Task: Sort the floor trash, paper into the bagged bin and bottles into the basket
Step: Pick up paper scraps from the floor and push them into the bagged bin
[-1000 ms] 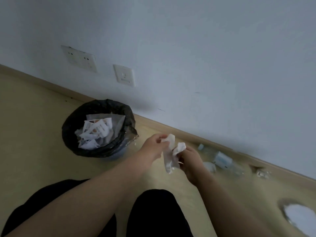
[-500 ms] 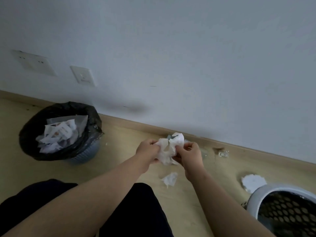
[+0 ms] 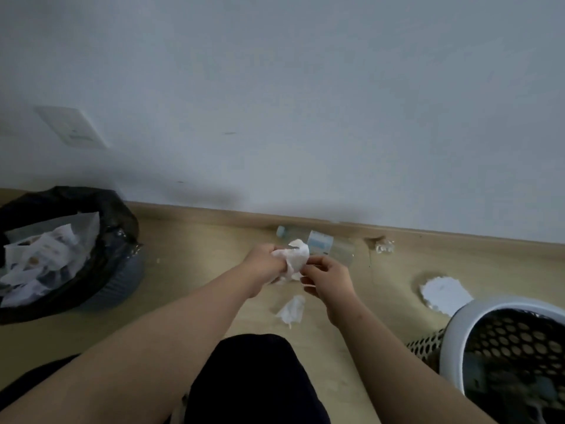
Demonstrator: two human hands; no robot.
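Observation:
My left hand (image 3: 266, 262) grips a crumpled white paper wad (image 3: 296, 256) above the floor. My right hand (image 3: 328, 278) is right beside it, curled fingers pinching the wad's lower right edge. Just behind the hands, a clear plastic bottle (image 3: 321, 242) with a pale label lies along the baseboard. A small white paper scrap (image 3: 291, 310) lies on the floor under my hands. A larger torn white paper (image 3: 444, 292) lies farther right. The black-bagged bin (image 3: 117, 237) holds several papers at the left. The white-rimmed mesh basket (image 3: 458, 324) stands at the lower right.
A small crumpled clear wrapper (image 3: 384, 245) sits against the baseboard right of the bottle. The wall closes off the far side, with a socket plate (image 3: 72, 127) at the left. My dark-trousered knee (image 3: 253, 377) fills the bottom middle.
The view has swung right, so the bin slid left and the basket came in. My hands have bunched the paper into a wad, mostly in my left hand; a scrap now lies on the floor.

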